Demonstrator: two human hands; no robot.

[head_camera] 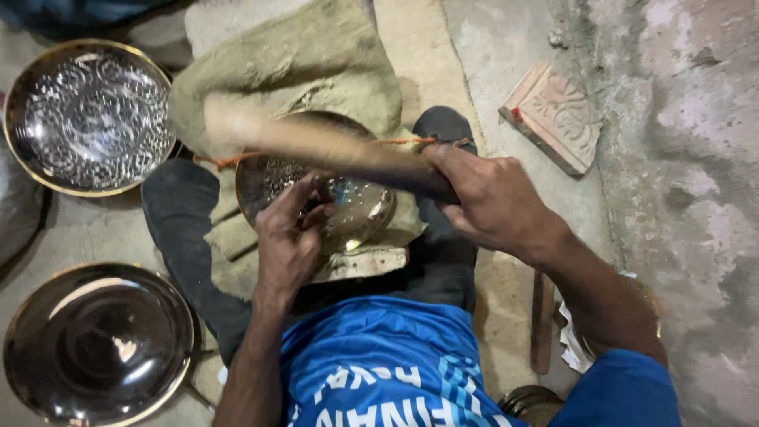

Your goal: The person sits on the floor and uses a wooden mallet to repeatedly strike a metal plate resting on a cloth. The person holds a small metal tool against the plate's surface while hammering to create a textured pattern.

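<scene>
Metal plate (348, 202) resting on sacking (308, 59) across lap. Right hand (490, 202) wrapped tight round blurred wooden mallet (332, 146). Left hand (288, 237) pinching something small against plate, unclear what. Mistimed swing likely to catch fingers (308, 207) or dent pattern.

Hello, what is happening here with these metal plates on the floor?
A person sits on the floor with a round metal plate resting on a block across the lap. The left hand presses on the plate, fingers bent. The right hand grips a wooden mallet, blurred from motion, above it. A patterned plate and a plain shiny plate lie nearby on the floor.
</scene>
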